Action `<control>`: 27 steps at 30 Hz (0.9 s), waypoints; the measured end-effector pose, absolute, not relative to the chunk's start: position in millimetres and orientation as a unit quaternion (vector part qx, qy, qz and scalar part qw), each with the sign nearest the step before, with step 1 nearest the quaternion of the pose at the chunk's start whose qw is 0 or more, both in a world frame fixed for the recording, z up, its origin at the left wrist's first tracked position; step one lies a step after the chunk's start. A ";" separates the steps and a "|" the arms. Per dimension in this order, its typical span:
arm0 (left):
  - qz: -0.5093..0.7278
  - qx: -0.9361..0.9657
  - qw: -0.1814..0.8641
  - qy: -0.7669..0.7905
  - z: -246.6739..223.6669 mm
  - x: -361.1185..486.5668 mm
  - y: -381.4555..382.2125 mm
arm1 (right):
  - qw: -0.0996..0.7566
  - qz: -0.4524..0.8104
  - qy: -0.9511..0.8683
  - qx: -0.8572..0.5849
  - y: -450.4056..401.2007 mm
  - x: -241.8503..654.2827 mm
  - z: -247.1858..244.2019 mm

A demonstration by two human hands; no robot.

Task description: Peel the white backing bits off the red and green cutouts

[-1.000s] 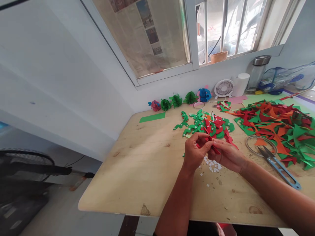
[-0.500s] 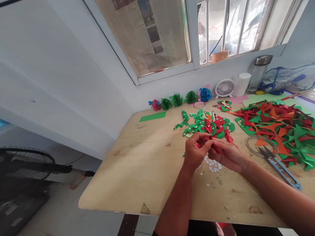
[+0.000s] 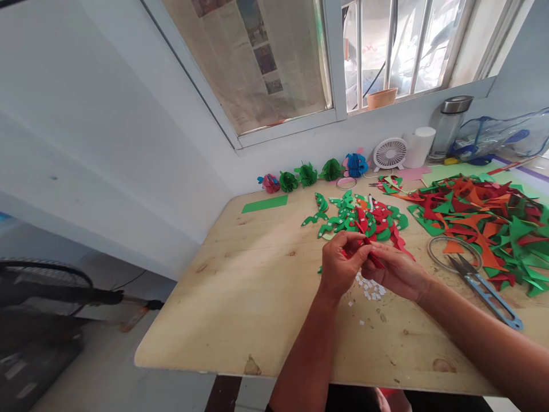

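Between my two hands is a red paper piece [image 3: 376, 260], partly covered by my fingers. My left hand [image 3: 341, 260] pinches it from the left, its fingers curled around. From the right, my right hand [image 3: 397, 268] grips the same piece with thumb and fingertips, and the hands touch or nearly touch. Just beyond them lies a heap of green and red paper cut-outs [image 3: 343, 214] bearing small white squares. Tiny white paper squares [image 3: 374, 289] are scattered on the wooden table [image 3: 214, 309] below my hands.
Thread snips [image 3: 489, 294] and a tape roll [image 3: 432, 252] lie right of my hands, beside a large pile of paper scraps [image 3: 484, 223]. Along the wall stand folded paper figures [image 3: 307, 174], a small white fan [image 3: 390, 153] and a glass bottle [image 3: 448, 129]. A green strip [image 3: 265, 203] lies far left.
The view has shifted very slightly. Both hands keep their hold on the red paper piece, with almost no visible movement.
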State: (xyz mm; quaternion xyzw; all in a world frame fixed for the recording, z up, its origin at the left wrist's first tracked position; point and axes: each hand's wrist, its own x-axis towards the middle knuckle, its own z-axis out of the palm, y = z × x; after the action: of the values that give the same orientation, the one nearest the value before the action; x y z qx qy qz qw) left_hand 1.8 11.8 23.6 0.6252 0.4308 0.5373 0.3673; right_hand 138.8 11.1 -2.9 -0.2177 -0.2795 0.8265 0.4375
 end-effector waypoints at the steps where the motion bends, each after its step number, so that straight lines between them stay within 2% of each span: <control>1: 0.535 0.627 0.366 0.432 23.2 1.8 11.8 | 0.438 0.827 -0.278 -0.218 11.0 138.7 -3.0; 27: 0.534 0.628 0.365 0.433 21.9 1.0 12.1 | 0.436 0.827 -0.276 -0.222 12.5 137.4 -3.6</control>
State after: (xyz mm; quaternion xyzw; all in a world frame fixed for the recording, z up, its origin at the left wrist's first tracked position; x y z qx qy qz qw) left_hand 1.0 12.1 21.9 0.6280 0.4334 0.5335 0.3649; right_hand 137.4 12.5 -3.6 -0.2218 -0.2763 0.8274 0.4357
